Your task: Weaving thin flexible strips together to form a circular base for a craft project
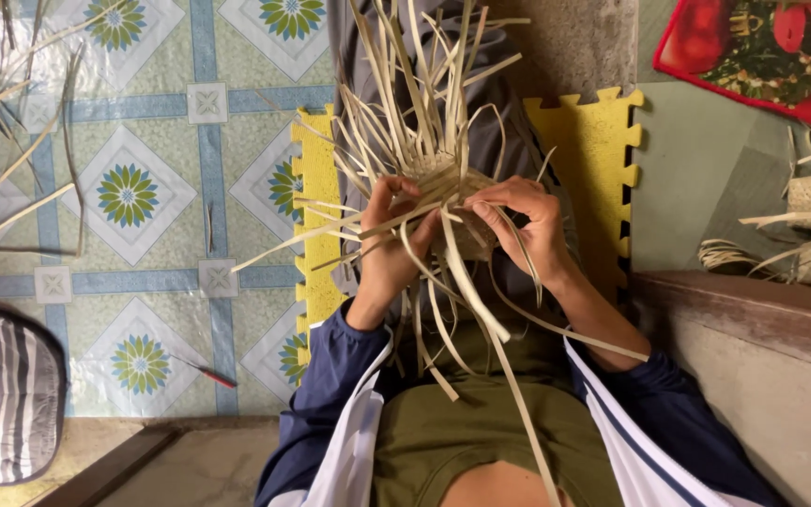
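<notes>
Head cam: half-woven straw basket point(443, 202) at center, left hand point(391, 249) and right hand point(523, 225) pinching strips at its 6 o'clock; looks light, springy, brittle, so grip the woven core
</notes>
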